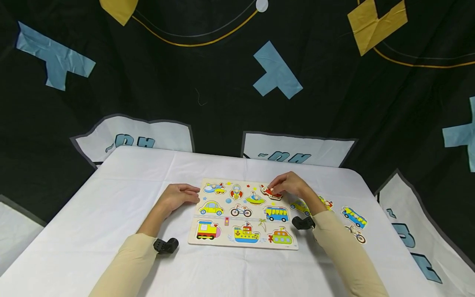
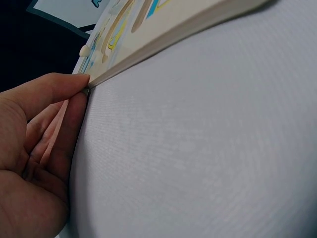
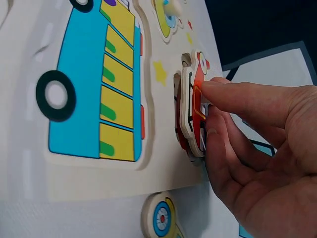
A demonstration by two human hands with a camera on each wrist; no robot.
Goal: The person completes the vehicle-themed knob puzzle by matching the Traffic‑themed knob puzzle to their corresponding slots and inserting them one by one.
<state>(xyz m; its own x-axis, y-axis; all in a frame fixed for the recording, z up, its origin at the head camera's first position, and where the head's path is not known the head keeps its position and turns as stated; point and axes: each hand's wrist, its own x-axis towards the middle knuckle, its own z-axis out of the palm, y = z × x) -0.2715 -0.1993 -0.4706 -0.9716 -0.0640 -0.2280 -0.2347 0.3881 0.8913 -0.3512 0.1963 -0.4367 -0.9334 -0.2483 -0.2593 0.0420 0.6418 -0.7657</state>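
My right grip (image 1: 291,184) pinches a red wooden cutout (image 3: 192,111) over a recess (image 3: 177,111), presumably for alignment; my left grip (image 1: 179,196) pinches the pale wooden board (image 1: 227,209), likely bracing.

Left sleeve (image 1: 124,268) and right sleeve (image 1: 345,251): plain beige, long, lightly creased. Left wrist camera (image 1: 165,246) and right wrist camera (image 1: 303,223): small, black, chunky, worn at the cuffs. Left hand (image 1: 179,195) and right hand (image 1: 289,184): bare.

A black backdrop (image 1: 222,78), probably cloth, hangs behind the white-covered table (image 1: 111,202).
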